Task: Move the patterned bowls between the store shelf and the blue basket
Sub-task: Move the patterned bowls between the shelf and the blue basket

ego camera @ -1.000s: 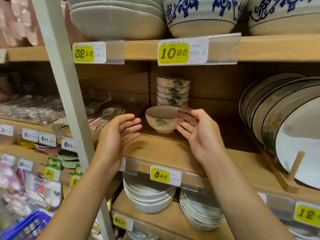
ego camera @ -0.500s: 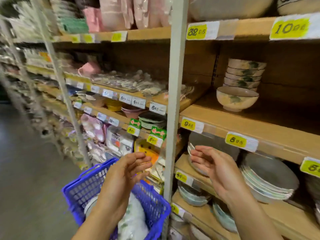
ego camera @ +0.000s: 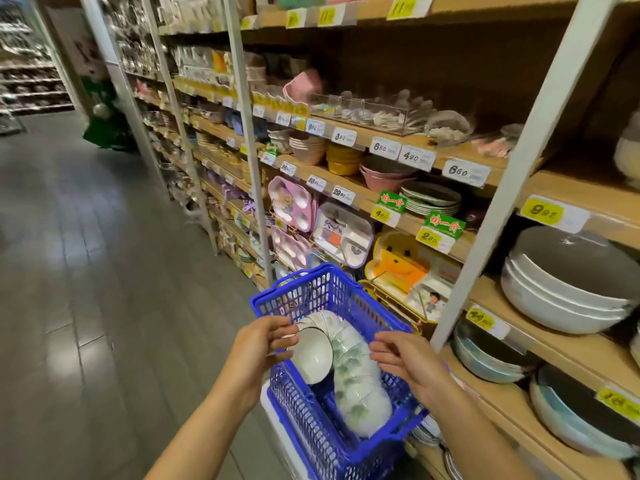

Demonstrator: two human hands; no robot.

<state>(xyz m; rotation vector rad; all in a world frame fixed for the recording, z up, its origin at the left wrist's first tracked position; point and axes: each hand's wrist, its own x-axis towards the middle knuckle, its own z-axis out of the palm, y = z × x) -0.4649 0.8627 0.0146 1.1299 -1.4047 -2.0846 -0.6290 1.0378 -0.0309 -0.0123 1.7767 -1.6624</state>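
Left hand [ego camera: 258, 348] touches the end bowl [ego camera: 311, 356], grip unclear; right hand [ego camera: 407, 365] loosely spread, empty. Leaning stack [ego camera: 358, 386] in basket [ego camera: 313, 431] may slide and chip.

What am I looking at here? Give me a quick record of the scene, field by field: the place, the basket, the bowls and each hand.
Place: shop aisle beside wooden shelves of tableware with yellow price tags
Basket: blue basket, next to the shelving, below the hands
Bowls: nested row of patterned bowls lying on its side in the basket, open mouth toward the left hand
Left hand: fingertips at the rim of the end bowl; grip unclear
Right hand: fingers spread, close beside the row; contact unclear
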